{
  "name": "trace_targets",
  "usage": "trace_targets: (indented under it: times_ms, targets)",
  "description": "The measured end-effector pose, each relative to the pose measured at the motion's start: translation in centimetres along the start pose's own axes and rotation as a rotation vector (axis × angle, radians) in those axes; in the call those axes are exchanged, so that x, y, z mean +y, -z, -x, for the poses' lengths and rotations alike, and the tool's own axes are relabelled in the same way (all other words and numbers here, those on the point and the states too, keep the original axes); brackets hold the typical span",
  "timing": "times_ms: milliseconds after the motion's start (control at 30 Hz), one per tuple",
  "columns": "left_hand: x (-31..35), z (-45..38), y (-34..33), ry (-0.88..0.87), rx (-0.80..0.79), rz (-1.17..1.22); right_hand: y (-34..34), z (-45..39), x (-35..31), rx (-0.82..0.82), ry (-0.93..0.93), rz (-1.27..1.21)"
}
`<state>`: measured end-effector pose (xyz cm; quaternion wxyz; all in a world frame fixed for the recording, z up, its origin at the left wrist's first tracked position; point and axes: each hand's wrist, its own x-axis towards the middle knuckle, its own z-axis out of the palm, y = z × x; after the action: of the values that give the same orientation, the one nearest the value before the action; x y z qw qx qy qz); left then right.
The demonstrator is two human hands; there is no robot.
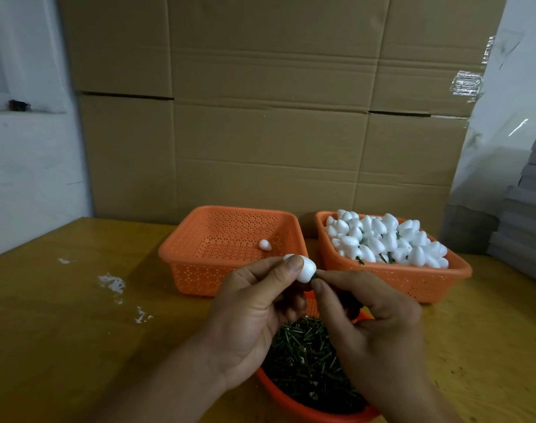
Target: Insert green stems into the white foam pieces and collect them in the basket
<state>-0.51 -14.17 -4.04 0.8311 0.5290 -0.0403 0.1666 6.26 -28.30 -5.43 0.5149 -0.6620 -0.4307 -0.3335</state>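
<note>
My left hand (pixel 254 303) pinches a white foam piece (pixel 307 270) between thumb and fingers. My right hand (pixel 370 319) pinches a dark green stem (pixel 315 278) whose tip meets the foam's lower end. Both hands hover above an orange tray of loose green stems (pixel 303 358). Behind them stands an orange basket (pixel 199 270) with a single foam piece (pixel 264 245) lying inside. To its right a second orange basket (pixel 413 277) is heaped with white foam pieces (pixel 385 239), a few green stems showing among them.
White foam crumbs (pixel 112 283) lie scattered on the yellow wooden table (pixel 77 346) at the left. Stacked cardboard boxes (pixel 260 117) form a wall right behind the baskets. A pile of grey sheets (pixel 526 215) sits at the far right.
</note>
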Motion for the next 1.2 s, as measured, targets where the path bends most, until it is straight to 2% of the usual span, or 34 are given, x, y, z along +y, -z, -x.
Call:
trace_targets:
  times_ms: [167, 633, 900, 1200]
  targets:
    - [-0.2, -0.1, 0.2, -0.065, -0.018, -0.046, 0.0, 0.0, 0.2, -0.007, -0.129, -0.107]
    - [-1.0, -0.2, 0.7, -0.287, 0.023, -0.354, -0.6, 0.0, -0.7, -0.069, -0.139, -0.265]
    - [-0.8, -0.1, 0.6, -0.367, -0.001, -0.428, -0.8, 0.1, -1.0, -0.064, -0.27, -0.356]
    - [-0.6, 0.0, 0.6, -0.414, -0.015, -0.556, -1.0, 0.3, -1.1, -0.076, -0.327, -0.365]
